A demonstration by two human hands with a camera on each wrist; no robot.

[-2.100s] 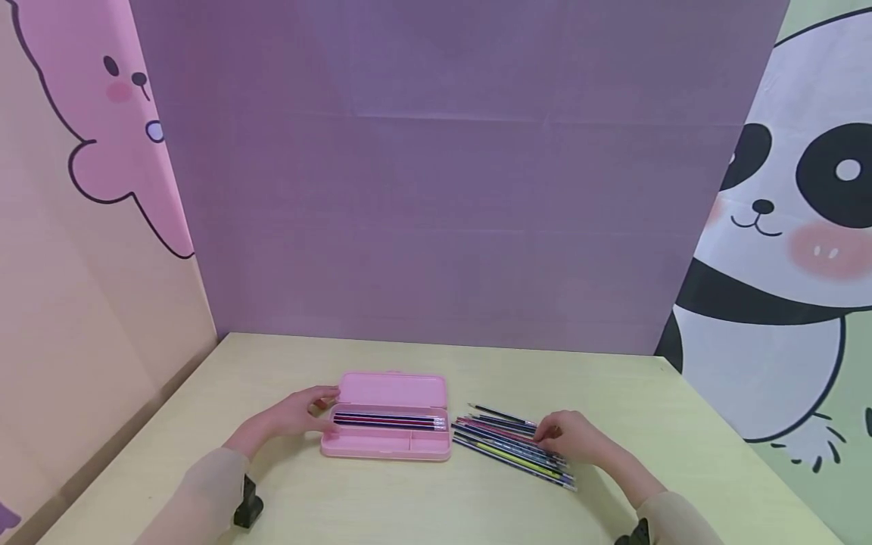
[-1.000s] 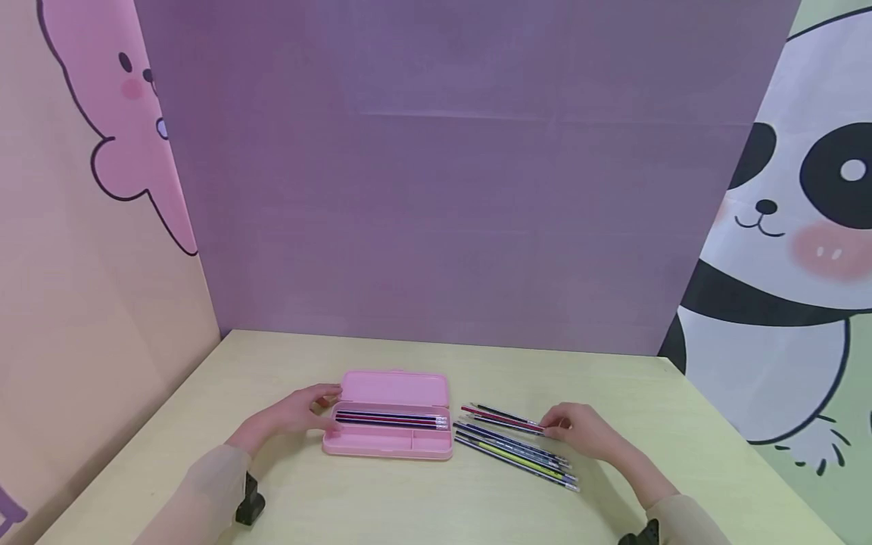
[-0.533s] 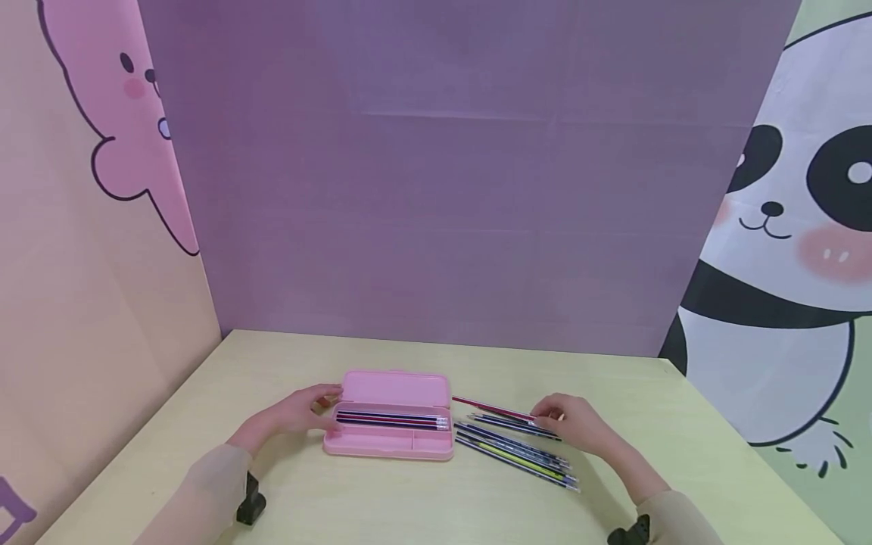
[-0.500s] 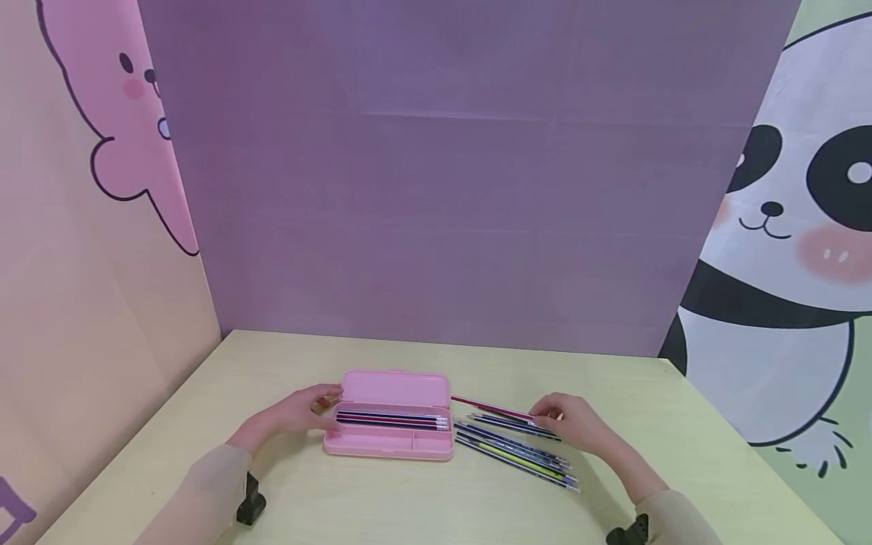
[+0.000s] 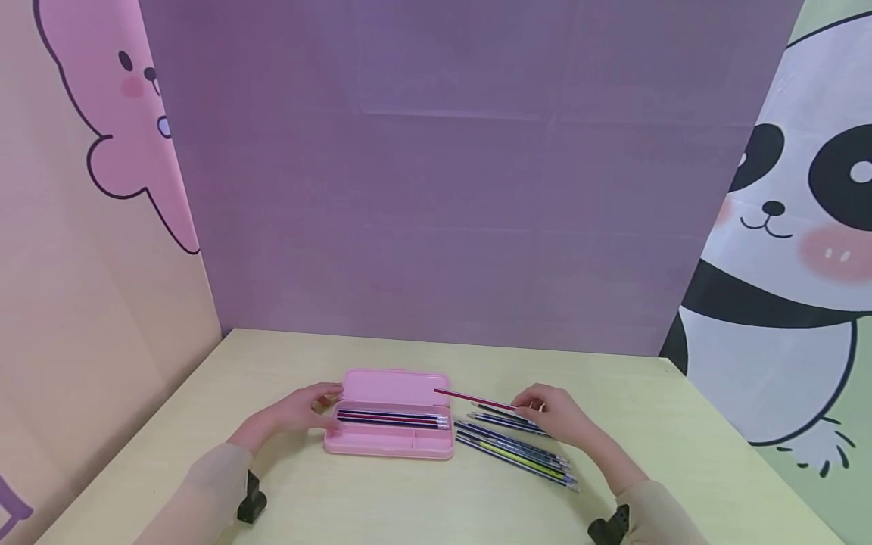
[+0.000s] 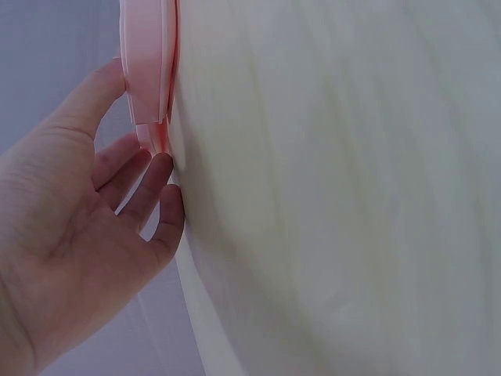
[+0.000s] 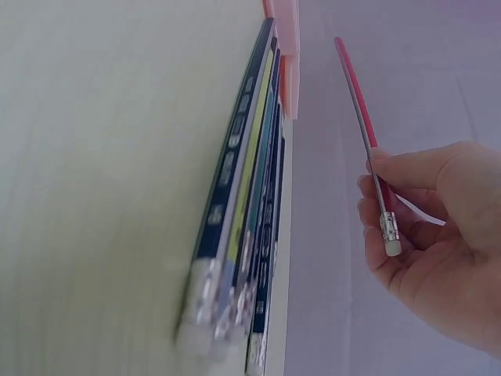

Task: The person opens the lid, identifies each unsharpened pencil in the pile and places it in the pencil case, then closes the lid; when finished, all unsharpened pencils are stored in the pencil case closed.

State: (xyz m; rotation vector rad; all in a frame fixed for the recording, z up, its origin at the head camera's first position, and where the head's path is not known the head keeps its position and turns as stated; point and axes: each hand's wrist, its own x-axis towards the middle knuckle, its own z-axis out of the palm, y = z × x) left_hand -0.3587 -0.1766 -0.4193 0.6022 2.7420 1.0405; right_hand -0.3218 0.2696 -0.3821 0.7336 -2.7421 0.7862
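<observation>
A pink pencil case (image 5: 375,443) lies on the table with its lid (image 5: 393,387) folded back. Dark and red striped pencils (image 5: 391,419) fill its rear compartment; the front compartments hold nothing visible. My left hand (image 5: 300,409) rests against the case's left end, thumb at the tray and fingers at the lid; the left wrist view shows these fingers (image 6: 149,188) loosely bent. My right hand (image 5: 555,412) pinches a red pencil (image 5: 470,397) near its white eraser end. That pencil is raised, its far end over the lid's right edge. Below it lie several loose pencils (image 5: 518,450).
The loose pencils fan out right of the case, mostly dark, with one yellow-green pencil (image 5: 524,458) among them. The pale wooden table (image 5: 409,499) ends at a purple backdrop (image 5: 443,189). Each wrist carries a black camera (image 5: 252,499).
My right hand has drawn the red pencil out of the loose pencils, lifted it and moved left, so its far end now overlaps the lid. The left hand and case stay put.
</observation>
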